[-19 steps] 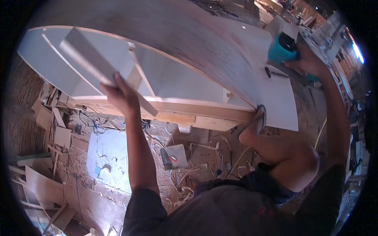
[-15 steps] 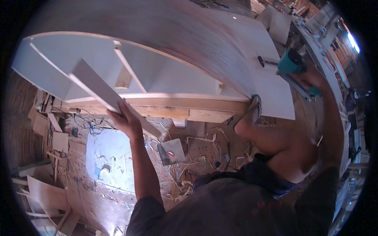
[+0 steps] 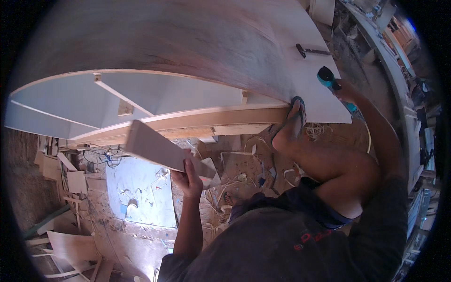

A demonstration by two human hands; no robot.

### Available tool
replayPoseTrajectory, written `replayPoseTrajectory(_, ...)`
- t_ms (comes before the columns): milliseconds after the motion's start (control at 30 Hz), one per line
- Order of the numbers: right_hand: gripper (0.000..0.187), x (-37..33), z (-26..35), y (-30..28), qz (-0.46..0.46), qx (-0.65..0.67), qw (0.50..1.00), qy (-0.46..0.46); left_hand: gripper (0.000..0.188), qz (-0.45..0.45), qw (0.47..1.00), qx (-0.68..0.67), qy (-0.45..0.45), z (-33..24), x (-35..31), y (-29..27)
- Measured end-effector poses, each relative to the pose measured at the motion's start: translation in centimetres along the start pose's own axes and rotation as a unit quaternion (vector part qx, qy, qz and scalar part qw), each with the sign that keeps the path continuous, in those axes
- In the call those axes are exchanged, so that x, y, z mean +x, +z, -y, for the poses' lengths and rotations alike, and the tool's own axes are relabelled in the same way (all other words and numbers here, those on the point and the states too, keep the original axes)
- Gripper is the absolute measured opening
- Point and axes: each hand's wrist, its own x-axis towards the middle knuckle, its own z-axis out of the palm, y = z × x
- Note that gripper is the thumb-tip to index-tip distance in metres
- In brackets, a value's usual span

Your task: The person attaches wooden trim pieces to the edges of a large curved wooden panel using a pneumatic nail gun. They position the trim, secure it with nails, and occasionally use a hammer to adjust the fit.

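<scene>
Left of centre, curling left hand fingers tightly round a pale board, likely handling light, stiff, balancing best mid-length; upper right, wrapping right hand round a teal tool.

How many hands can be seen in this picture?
2: the left hand holds a board near the middle; the right hand holds a teal tool toward the right.
</scene>
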Motion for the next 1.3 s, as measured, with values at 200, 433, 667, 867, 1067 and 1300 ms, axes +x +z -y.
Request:
replayPoseTrajectory(200, 0.064, 7.0, 0.1, 2.6, -0.090, -0.171, 0.974, -0.120, 0.047, 0.000, 0.972, -0.119, 0.204, -8.0, 7.2, 9.8)
replayPoseTrajectory(433, 0.074, 11.9, -3.5, 7.0, -0.309, -0.190, 0.917, -0.166, 0.051, 0.056, 0.976, -0.010, 0.212, -9.0, 10.7, 15.9)
replayPoseTrajectory(667, 0.080, 13.2, -2.5, 10.5, -0.243, -0.116, 0.961, -0.061, 0.040, 0.025, 0.973, -0.022, 0.230, -10.3, 13.4, 19.2)
replayPoseTrajectory(867, 0.072, 12.6, -3.2, 12.6, -0.256, -0.127, 0.948, -0.138, 0.030, 0.016, 0.971, -0.085, 0.222, -10.1, 14.6, 21.5)
replayPoseTrajectory(1067, 0.048, 8.9, 4.1, 11.5, -0.278, -0.314, 0.903, -0.094, 0.016, 0.063, 0.964, -0.136, 0.219, -7.9, 14.0, 22.7)
replayPoseTrajectory(1300, 0.037, -0.2, 18.2, 16.0, 0.231, -0.232, 0.890, -0.318, 0.032, 0.098, 0.964, -0.160, 0.190, -7.1, 14.1, 23.3)
